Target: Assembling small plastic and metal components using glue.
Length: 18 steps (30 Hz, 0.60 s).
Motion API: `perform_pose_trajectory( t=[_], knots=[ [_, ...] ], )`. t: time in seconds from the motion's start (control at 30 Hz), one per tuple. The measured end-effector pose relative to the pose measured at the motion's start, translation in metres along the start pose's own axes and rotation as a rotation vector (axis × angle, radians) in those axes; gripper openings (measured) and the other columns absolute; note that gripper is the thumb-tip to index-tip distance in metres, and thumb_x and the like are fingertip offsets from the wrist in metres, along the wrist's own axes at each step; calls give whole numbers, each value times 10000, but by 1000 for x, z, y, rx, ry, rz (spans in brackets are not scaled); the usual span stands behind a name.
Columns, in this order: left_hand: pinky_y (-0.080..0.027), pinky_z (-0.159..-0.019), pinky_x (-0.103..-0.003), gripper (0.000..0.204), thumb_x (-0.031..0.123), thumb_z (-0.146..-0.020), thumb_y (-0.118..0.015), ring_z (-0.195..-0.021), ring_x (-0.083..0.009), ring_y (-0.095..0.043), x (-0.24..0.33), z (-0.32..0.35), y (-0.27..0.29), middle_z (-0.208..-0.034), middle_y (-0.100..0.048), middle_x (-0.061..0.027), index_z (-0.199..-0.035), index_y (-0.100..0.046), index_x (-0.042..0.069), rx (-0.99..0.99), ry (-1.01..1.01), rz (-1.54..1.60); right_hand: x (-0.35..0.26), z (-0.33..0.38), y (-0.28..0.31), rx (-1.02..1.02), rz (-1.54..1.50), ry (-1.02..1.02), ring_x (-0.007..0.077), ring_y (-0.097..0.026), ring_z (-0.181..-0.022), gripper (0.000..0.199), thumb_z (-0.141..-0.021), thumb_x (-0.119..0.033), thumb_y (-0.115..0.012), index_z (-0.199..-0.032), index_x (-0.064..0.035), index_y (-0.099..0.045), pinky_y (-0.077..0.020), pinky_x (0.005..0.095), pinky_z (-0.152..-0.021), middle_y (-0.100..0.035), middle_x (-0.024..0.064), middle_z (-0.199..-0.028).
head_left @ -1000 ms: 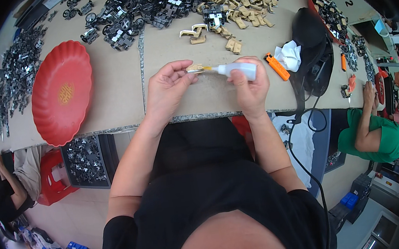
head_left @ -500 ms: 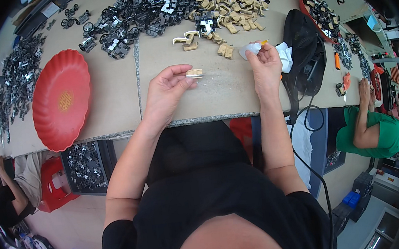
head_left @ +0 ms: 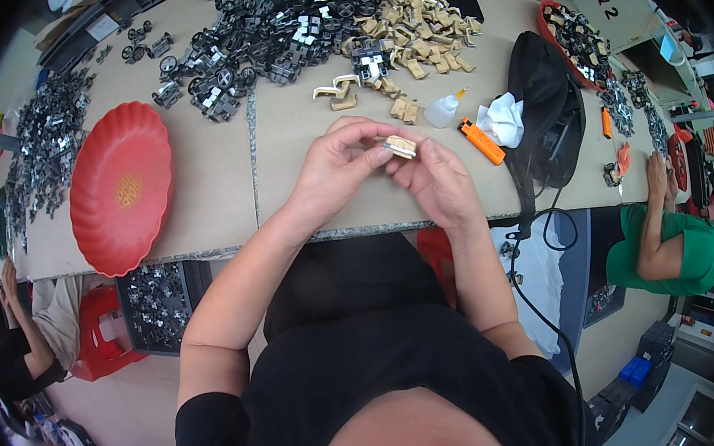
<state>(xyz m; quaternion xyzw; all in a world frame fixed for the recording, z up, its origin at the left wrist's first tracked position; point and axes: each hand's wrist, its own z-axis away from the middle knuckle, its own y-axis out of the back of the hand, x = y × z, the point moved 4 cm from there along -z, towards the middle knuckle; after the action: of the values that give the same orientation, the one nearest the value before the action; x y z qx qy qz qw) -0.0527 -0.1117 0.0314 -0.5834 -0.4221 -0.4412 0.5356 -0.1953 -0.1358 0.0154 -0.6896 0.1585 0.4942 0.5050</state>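
both hands, left hand (head_left: 336, 169) and right hand (head_left: 438, 181), pinched a small tan part (head_left: 400, 146) above the desk (head_left: 284, 187); its exact shape was unclear; a glue bottle (head_left: 443, 110) lay nearby.

Tan cardboard-covered surface (head_left: 198, 196) spans upper frame, seam down middle. Red stool (head_left: 94, 333) and dark crate (head_left: 156, 301) beneath left edge. Pale smooth floor (head_left: 124, 404) below. Blue bins (head_left: 633, 368) at lower right. Even bright light.

Left hand (head_left: 336, 169), right hand (head_left: 438, 181) pinch tan part (head_left: 399, 146) above table (head_left: 303, 202).
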Motion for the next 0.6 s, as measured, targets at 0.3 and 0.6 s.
perform_pose_trajectory(
  t=[0.3, 0.6],
  knots=[
    [-454, -749, -223, 215, 44, -855, -542, -863, -88, -543, 12, -35, 14, -993, -544, -19, -1063, -585, 10, -112, -164, -354, 11, -2, 13, 14, -465, -139, 126, -507, -797, 407, -914, -220, -487, -1181, 85, -453, -434, 232, -679, -553, 99, -997],
    [-473, -742, -406, 498, 375, -720, -666, -877, -302, -592, 20, -106, 21, -908, -614, -179, -999, -523, -13, 361, 49, -1291, 19, -4, 22, 170, -525, -130, 131, -477, -783, 399, -887, -233, -521, -1131, 77, -466, -435, 231, -672, -524, 116, -958]
  ],
)
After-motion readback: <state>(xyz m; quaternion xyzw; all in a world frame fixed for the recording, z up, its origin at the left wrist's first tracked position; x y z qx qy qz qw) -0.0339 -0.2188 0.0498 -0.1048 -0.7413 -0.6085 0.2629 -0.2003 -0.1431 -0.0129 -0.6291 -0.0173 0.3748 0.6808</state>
